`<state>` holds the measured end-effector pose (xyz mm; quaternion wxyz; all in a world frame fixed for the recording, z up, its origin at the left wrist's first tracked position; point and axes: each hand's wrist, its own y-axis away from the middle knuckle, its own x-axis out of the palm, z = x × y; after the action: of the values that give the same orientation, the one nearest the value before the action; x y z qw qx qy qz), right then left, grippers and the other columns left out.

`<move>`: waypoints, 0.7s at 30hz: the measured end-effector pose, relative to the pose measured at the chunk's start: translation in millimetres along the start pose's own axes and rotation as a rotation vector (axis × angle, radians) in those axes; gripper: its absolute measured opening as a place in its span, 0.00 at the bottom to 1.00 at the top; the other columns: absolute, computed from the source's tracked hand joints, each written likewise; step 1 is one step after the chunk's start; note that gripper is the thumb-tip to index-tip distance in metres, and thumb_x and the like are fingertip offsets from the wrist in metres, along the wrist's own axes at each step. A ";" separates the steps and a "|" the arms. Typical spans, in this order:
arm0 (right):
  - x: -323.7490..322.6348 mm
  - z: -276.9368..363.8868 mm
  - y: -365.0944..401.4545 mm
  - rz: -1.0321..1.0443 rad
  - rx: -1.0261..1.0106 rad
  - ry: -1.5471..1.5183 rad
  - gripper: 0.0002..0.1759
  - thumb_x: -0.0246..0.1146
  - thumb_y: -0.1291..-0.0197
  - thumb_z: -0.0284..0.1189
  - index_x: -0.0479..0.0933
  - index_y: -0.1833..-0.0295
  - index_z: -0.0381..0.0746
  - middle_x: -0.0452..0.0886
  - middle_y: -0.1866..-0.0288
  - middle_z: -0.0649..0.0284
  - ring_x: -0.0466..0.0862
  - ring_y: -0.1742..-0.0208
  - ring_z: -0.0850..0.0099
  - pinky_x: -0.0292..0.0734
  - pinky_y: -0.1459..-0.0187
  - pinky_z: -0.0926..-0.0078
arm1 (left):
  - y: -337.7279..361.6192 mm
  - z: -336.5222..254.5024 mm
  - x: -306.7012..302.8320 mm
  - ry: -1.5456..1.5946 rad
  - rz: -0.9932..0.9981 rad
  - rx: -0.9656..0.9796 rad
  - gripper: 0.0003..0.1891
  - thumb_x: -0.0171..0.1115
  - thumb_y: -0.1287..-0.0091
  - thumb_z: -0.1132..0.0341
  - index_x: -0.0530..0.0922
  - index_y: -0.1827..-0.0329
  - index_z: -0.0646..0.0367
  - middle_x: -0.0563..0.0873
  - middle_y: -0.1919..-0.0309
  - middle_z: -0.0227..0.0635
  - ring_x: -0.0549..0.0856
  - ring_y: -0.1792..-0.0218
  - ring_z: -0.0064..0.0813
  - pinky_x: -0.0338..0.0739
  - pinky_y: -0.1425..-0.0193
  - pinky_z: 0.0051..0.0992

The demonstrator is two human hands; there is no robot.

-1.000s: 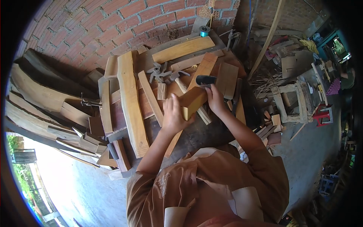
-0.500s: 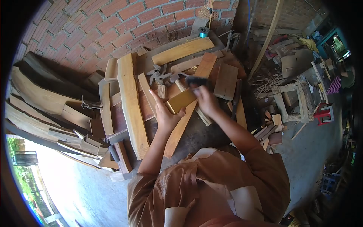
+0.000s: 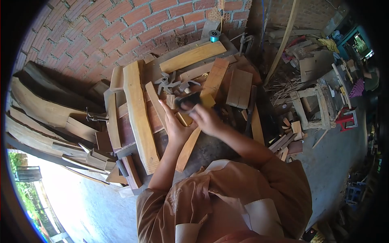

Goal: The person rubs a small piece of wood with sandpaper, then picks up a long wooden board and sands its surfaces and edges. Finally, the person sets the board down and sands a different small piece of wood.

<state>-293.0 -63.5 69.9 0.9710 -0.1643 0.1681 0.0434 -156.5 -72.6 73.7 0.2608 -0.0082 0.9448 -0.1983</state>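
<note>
My left hand (image 3: 178, 126) grips a small yellowish wooden block (image 3: 184, 119) near one end, its thumb and fingers on the sides. Over that block, my right hand (image 3: 206, 120) is closed on a dark object (image 3: 189, 101), blurred by motion so its kind does not show. Most of the block's upper face is hidden by the right hand and this object. Under the hands lies a long light plank (image 3: 188, 150). Just beyond them sit a metal part with several arms (image 3: 167, 84) and a short wooden offcut (image 3: 170, 101).
Planks (image 3: 139, 117) and a thick brown block (image 3: 239, 88) lie on the dark worktable (image 3: 204, 148). A teal spool (image 3: 214, 35) stands at the back, before a brick wall (image 3: 133, 20). Curved boards (image 3: 48, 99) lean at left; scrap wood (image 3: 289, 137) and a red stool (image 3: 346, 119) stand right.
My right hand and the dark object have moved left across the wooden block, now covering most of it. My left hand keeps its grip. The whole view has shifted slightly.
</note>
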 end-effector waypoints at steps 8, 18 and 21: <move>-27.7 -84.0 -7.7 -0.279 0.128 0.009 0.10 0.47 0.36 0.30 0.68 0.56 0.34 0.76 0.64 0.54 0.76 0.60 0.71 0.69 0.58 0.74 | 10.4 -6.5 -7.9 -0.219 0.066 -0.011 0.43 0.74 0.63 0.62 0.61 0.44 0.70 0.73 0.61 0.49 0.74 0.59 0.47 0.71 0.55 0.37; -17.3 -91.9 -6.5 -0.402 0.086 -0.042 0.12 0.46 0.35 0.32 0.67 0.56 0.33 0.74 0.60 0.48 0.75 0.59 0.59 0.67 0.55 0.70 | -2.5 -20.1 -17.2 -0.156 0.233 -0.008 0.30 0.74 0.62 0.68 0.70 0.55 0.66 0.74 0.59 0.48 0.76 0.57 0.46 0.72 0.53 0.35; -17.1 -80.2 -9.0 -0.414 0.095 0.021 0.12 0.47 0.35 0.33 0.67 0.59 0.34 0.74 0.64 0.49 0.76 0.62 0.58 0.68 0.59 0.69 | 0.1 -17.3 -17.0 -0.156 0.226 0.019 0.30 0.73 0.62 0.70 0.70 0.54 0.66 0.75 0.58 0.48 0.76 0.57 0.47 0.73 0.53 0.35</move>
<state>-332.9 -99.2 7.1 0.9640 -0.1499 0.1426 -0.1668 -150.4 -64.1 95.6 0.3543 0.0854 0.9146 -0.1751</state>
